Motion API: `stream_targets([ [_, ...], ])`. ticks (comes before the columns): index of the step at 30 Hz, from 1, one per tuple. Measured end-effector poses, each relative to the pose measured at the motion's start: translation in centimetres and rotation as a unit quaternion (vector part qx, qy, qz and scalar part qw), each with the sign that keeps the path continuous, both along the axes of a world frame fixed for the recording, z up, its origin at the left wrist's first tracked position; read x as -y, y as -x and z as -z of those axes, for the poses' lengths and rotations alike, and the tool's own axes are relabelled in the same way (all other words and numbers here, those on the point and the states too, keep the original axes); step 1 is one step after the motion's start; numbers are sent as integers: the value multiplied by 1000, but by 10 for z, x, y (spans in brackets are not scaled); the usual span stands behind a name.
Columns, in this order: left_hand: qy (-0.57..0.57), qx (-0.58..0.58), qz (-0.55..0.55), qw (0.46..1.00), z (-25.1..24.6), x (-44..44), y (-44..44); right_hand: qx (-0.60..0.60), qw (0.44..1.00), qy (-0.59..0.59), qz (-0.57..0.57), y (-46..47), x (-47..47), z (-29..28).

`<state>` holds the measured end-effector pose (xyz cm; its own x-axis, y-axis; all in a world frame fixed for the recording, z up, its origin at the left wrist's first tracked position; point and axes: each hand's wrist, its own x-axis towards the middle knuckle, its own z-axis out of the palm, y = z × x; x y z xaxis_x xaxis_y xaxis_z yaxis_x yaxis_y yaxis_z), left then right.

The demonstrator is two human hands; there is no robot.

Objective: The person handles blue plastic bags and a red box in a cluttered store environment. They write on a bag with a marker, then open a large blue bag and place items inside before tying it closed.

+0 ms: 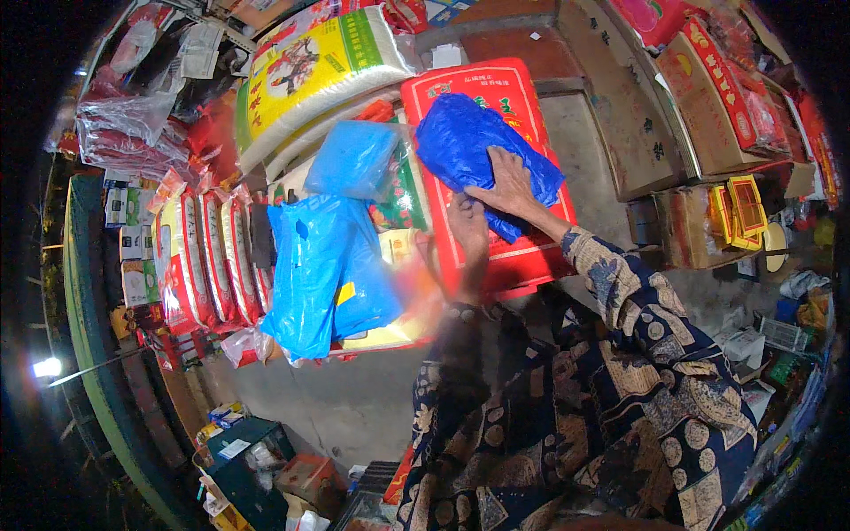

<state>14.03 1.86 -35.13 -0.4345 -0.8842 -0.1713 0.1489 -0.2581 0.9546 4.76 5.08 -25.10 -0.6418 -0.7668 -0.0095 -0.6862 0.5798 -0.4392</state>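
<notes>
A crumpled dark blue plastic bag [458, 143] lies on a large red sack [531, 265] printed with writing. My right hand [511, 186] rests on the bag's near side, thumb and fingers spread against the plastic; whether it grips cannot be made out. Just left of it, over the red sack, is my left hand [465, 216], blurred and partly lost in a smear, its fingers near the bag's lower edge. Beside the sack lies a light blue folded plastic packet [352, 159]. Closer to me, a bright blue plastic bag [319, 265] drapes over the goods.
A yellow and white rice sack [319, 73] lies at the back. Several red and white packets [179, 259] stand upright at left. Cardboard boxes [617, 99] line the right, with yellow-framed boxes [744, 209] nearer. A dark green box [249, 458] stands on the lower left.
</notes>
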Motion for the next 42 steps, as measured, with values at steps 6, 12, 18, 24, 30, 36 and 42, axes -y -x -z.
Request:
stream_targets([
  [6,-92,-205,34,974,-58,-25,13,74,997,28,-18,28,1,-8],
  [12,-131,-240,145,951,-91,-47,37,314,944,85,-60,107,-15,-28],
  [18,173,112,-128,970,-37,-33,22,522,805,262,104,176,-44,-28],
  [24,73,11,-206,976,-5,-21,24,510,834,161,137,207,-64,-16],
  [30,30,64,-157,985,-10,-1,27,510,835,160,128,206,-71,-15],
  [36,19,220,-23,975,-36,14,36,448,857,206,152,200,-64,-22],
  [42,-67,3,-61,996,-77,29,-16,563,762,293,131,163,-74,-54],
])
